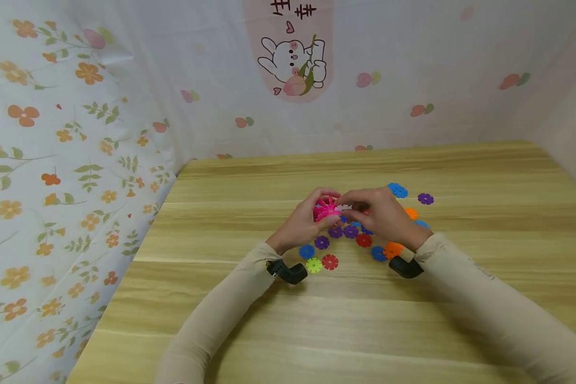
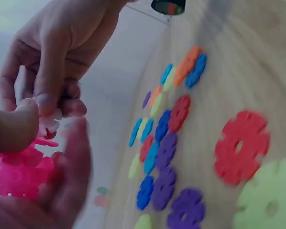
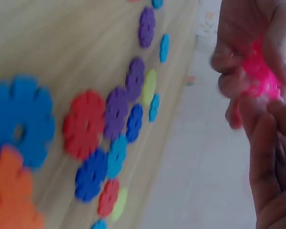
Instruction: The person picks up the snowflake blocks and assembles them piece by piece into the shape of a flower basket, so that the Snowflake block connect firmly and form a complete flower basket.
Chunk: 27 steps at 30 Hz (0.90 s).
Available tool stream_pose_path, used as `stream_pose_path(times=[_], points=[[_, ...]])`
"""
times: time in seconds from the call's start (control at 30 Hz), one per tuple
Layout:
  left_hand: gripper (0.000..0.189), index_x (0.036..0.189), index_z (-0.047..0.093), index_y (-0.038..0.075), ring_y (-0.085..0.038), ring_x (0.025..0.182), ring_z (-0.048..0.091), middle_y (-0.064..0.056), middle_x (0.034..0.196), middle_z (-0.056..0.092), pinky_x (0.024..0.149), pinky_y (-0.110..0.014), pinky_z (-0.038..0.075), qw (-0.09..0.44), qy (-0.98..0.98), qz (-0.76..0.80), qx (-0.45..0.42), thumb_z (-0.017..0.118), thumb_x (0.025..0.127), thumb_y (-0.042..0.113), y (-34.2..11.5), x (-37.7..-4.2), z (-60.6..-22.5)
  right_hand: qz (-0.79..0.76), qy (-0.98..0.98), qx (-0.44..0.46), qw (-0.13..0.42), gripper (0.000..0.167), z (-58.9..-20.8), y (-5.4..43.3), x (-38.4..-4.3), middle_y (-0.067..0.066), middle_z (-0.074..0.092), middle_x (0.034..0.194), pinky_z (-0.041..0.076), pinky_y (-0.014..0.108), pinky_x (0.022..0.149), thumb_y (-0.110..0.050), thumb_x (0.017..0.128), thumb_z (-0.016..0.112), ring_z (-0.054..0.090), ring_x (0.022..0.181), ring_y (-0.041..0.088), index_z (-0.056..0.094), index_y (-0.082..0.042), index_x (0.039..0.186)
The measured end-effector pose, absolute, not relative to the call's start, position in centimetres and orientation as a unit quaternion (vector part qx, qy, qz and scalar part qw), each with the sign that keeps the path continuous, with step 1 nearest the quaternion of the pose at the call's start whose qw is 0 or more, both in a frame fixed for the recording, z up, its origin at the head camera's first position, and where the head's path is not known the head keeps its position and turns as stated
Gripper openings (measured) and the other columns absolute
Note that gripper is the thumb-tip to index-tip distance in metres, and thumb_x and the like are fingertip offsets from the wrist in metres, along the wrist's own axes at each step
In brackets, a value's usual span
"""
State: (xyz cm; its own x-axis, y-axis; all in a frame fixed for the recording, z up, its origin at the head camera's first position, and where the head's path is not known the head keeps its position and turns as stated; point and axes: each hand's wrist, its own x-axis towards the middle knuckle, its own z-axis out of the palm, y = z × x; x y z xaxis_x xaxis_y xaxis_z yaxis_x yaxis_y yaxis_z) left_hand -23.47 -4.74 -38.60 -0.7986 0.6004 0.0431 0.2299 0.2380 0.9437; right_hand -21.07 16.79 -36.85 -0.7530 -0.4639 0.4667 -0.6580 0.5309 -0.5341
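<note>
My left hand [image 1: 300,221] grips a cluster of joined bright pink notched plastic discs [image 1: 327,211], held above the table. From the other side my right hand [image 1: 383,214] pinches a whitish snowflake disc [image 2: 50,123] between thumb and fingers, at the edge of the pink cluster. In the left wrist view the two hands meet there, and fingers partly cover the join; I cannot tell whether the whitish disc is slotted in. Fingers also hide part of the cluster in the right wrist view.
Loose discs lie on the wooden table [image 1: 288,314] below and around the hands: a red disc [image 1: 330,262], a yellow-green disc [image 1: 314,265], purple discs [image 1: 322,242], orange discs [image 1: 392,249] and blue discs [image 1: 397,190]. Printed cloth [image 1: 197,64] hangs behind and at the left.
</note>
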Motion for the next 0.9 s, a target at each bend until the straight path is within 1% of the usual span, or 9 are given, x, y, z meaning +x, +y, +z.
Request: stream_pose_path(times=[0.1, 0.17, 0.3, 0.4, 0.5, 0.57, 0.7, 0.83, 0.9], points=[[0.043, 0.133, 0.048, 0.011, -0.018, 0.104, 0.064, -0.013, 0.131, 0.06, 0.085, -0.027, 0.056, 0.122, 0.797, 0.536, 0.249, 0.068, 0.096, 0.017, -5.0, -23.8, -38.9, 0.354, -0.878, 0.306, 0.098, 0.029, -36.8, 17.9, -21.0, 0.01, 0.077, 0.102, 0.06, 0.025, 0.068, 0.0, 0.086, 0.075, 0.071, 0.071, 0.012, 0.073, -0.006, 0.114], [0.044, 0.13, 0.048, 0.011, -0.016, 0.1, 0.064, -0.013, 0.128, 0.062, 0.082, -0.023, 0.055, 0.114, 0.797, 0.549, 0.226, 0.072, 0.093, 0.015, -5.4, -23.9, -39.1, 0.331, -0.891, 0.303, 0.071, 0.027, -37.0, 18.7, -20.8, 0.01, 0.077, 0.101, 0.057, 0.021, 0.065, 0.0, 0.086, 0.075, 0.068, 0.069, 0.01, 0.074, -0.006, 0.113], [0.053, 0.137, 0.044, 0.014, -0.013, 0.082, 0.064, -0.014, 0.131, 0.055, 0.071, -0.024, 0.057, 0.11, 0.793, 0.559, 0.217, 0.072, 0.092, 0.014, -6.3, -24.0, -39.3, 0.259, -0.909, 0.327, -0.002, 0.022, -37.5, 19.9, -20.5, 0.007, 0.077, 0.1, 0.054, 0.02, 0.062, 0.0, 0.084, 0.077, 0.064, 0.07, 0.008, 0.078, -0.008, 0.104], [0.049, 0.141, 0.047, 0.017, -0.014, 0.082, 0.064, -0.012, 0.128, 0.057, 0.071, -0.028, 0.058, 0.111, 0.802, 0.542, 0.224, 0.067, 0.096, 0.017, -6.5, -24.1, -39.5, 0.212, -0.911, 0.35, -0.044, 0.021, -38.0, 20.1, -20.3, 0.003, 0.076, 0.099, 0.055, 0.018, 0.064, -0.003, 0.082, 0.08, 0.064, 0.073, 0.006, 0.079, -0.01, 0.102], [0.042, 0.139, 0.054, 0.017, -0.016, 0.092, 0.066, -0.009, 0.128, 0.059, 0.076, -0.028, 0.058, 0.122, 0.799, 0.548, 0.215, 0.064, 0.099, 0.02, -6.6, -24.1, -39.6, 0.185, -0.914, 0.357, -0.05, 0.022, -38.7, 20.1, -20.2, 0.001, 0.074, 0.095, 0.054, 0.017, 0.064, -0.007, 0.08, 0.083, 0.059, 0.07, 0.003, 0.079, -0.009, 0.102], [0.038, 0.136, 0.057, 0.016, -0.024, 0.096, 0.066, -0.009, 0.129, 0.058, 0.076, -0.027, 0.058, 0.127, 0.787, 0.567, 0.208, 0.064, 0.099, 0.022, -6.6, -24.2, -39.8, 0.175, -0.917, 0.354, -0.047, 0.024, -39.1, 20.1, -20.2, 0.002, 0.072, 0.094, 0.053, 0.016, 0.063, -0.009, 0.079, 0.084, 0.054, 0.067, 0.001, 0.079, -0.008, 0.102], [0.034, 0.133, 0.059, 0.017, -0.034, 0.096, 0.067, -0.008, 0.128, 0.057, 0.07, -0.027, 0.056, 0.132, 0.757, 0.609, 0.199, 0.062, 0.1, 0.026, -6.5, -24.2, -40.1, 0.168, -0.919, 0.353, -0.042, 0.024, -39.7, 20.0, -20.5, 0.002, 0.07, 0.092, 0.054, 0.016, 0.064, -0.009, 0.079, 0.084, 0.054, 0.069, 0.003, 0.078, -0.006, 0.102], [0.034, 0.136, 0.058, 0.015, -0.024, 0.088, 0.061, -0.005, 0.113, 0.057, 0.065, -0.025, 0.051, 0.147, 0.723, 0.651, 0.18, 0.053, 0.105, 0.03, -6.0, -24.2, -40.3, 0.174, -0.922, 0.345, -0.028, 0.016, -40.0, 20.0, -20.6, 0.0, 0.068, 0.088, 0.055, 0.019, 0.065, -0.006, 0.078, 0.084, 0.056, 0.072, 0.007, 0.078, -0.01, 0.092], [0.035, 0.138, 0.057, 0.016, -0.018, 0.091, 0.062, -0.003, 0.111, 0.059, 0.069, -0.026, 0.053, 0.157, 0.702, 0.673, 0.169, 0.048, 0.107, 0.03, -5.7, -24.2, -40.2, 0.179, -0.922, 0.343, -0.022, 0.015, -40.0, 19.9, -20.7, 0.0, 0.068, 0.089, 0.057, 0.021, 0.066, -0.004, 0.078, 0.084, 0.058, 0.074, 0.009, 0.077, -0.012, 0.089]])
